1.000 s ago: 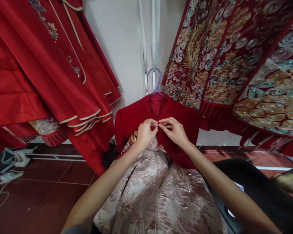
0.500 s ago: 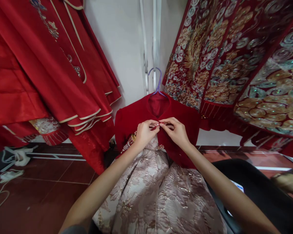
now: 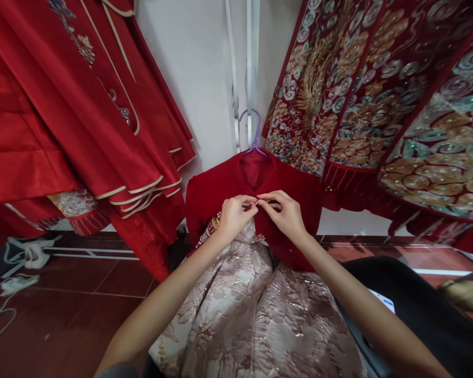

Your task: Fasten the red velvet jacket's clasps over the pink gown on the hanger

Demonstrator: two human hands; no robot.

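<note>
A dark red velvet jacket [image 3: 208, 191] hangs on a purple hanger [image 3: 253, 128] against the white wall, over a pale pink brocade skirt [image 3: 252, 310]. My left hand [image 3: 233, 215] and my right hand [image 3: 286, 212] meet at the jacket's front just below the collar. Both pinch a small fastening [image 3: 257, 200] between fingertips; its details are too small to make out. A gold ornament [image 3: 215, 222] shows by my left wrist.
Red satin robes [image 3: 74, 105] with cream piping hang at the left. Heavily embroidered red and gold garments [image 3: 378, 89] hang at the right. White cables [image 3: 11, 273] lie on the dark red tile floor. A black object [image 3: 418, 310] sits at the lower right.
Both hands stay at the jacket's front; the fingertips have shifted slightly closer together on the fastening. Nothing else has moved.
</note>
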